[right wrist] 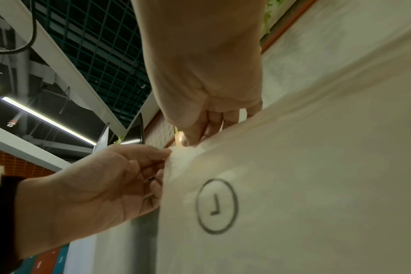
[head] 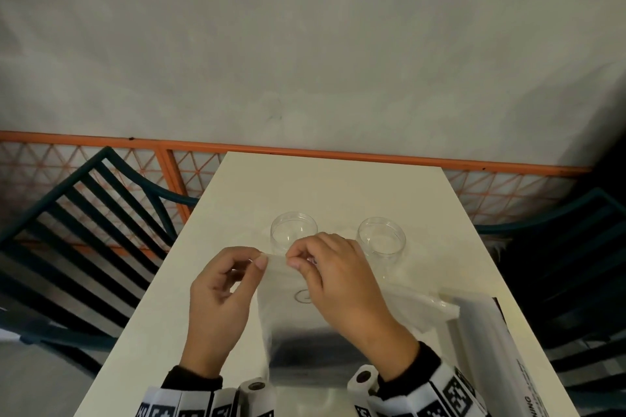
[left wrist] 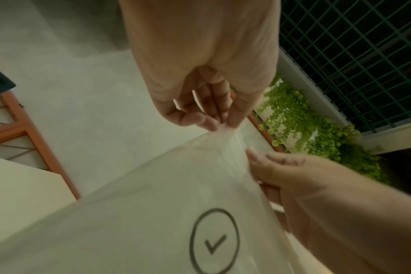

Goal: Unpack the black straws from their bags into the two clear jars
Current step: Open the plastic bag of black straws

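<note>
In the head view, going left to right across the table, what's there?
left hand → left jar → right hand → right jar → second bag. Both hands pinch the top edge of the held bag.

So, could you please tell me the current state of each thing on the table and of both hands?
Left jar: upright, open, empty.
Right jar: upright, open, empty.
Bag: held up, top edge pinched by both hands.
Second bag: lying on table.
Left hand: pinches bag.
Right hand: pinches bag.
</note>
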Demonstrator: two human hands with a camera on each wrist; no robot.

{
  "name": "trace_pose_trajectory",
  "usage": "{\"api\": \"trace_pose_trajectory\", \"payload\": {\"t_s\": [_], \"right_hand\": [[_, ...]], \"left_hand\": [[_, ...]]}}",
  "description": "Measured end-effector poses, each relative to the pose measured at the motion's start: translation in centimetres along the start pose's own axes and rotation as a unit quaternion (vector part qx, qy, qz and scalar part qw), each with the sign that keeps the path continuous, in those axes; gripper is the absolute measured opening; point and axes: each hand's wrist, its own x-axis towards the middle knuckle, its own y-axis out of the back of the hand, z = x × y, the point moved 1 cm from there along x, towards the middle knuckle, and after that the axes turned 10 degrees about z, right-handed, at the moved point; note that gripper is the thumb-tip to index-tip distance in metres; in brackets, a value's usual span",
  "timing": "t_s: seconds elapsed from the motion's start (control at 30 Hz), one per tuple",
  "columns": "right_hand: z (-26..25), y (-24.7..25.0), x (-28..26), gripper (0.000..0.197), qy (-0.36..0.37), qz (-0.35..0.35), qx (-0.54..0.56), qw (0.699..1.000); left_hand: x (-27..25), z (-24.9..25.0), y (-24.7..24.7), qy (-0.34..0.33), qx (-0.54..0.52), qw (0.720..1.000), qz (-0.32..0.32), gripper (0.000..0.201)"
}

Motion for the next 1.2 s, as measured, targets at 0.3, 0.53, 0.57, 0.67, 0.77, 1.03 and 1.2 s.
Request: {"api": "trace_pose_trajectory", "payload": {"t_s": [0.3, 0.53, 0.57, 0.67, 0.77, 1.03, 1.2], "right_hand": [[4.8, 3.0, -2.1, 0.011, -0.027, 0.008, -0.082, 0.996], [8.9, 6.0, -4.1, 0.017, -0.078, 0.062, -0.12, 0.988], [9.6, 6.4, -4.4, 0.009, -0.089, 0.07, -0.119, 0.986], [10.5, 6.9, -5.3, 0.015, -0.117, 0.049, -0.064, 0.99], [9.8, 6.7, -5.7, 0.014, -0.129, 0.037, -0.021, 0.991], [7.7, 5.6, -6.1, 0.007, -0.095, 0.063, 0.004, 0.993], [7.8, 5.7, -6.7, 0.006, -0.084, 0.09, 0.01, 0.992]], "left_hand": [[1.0, -0.4, 1.0, 0.016, -0.009, 0.999, 0.041, 0.013], [2.1, -1.1, 2.3, 0.031, -0.006, 0.995, 0.093, 0.024], [2.2, -1.1, 2.6, 0.037, -0.003, 0.994, 0.1, 0.026], [2.5, -1.1, 2.8, 0.055, 0.042, 0.995, 0.079, 0.023], [2.8, 0.0, 2.7, -0.02, 0.229, 0.971, 0.062, 0.019], [-1.3, 2.4, -4.6, -0.223, 0.321, 0.911, -0.134, 0.018], [-1.3, 0.3, -5.3, -0.236, 0.366, 0.884, -0.168, 0.021]]}}
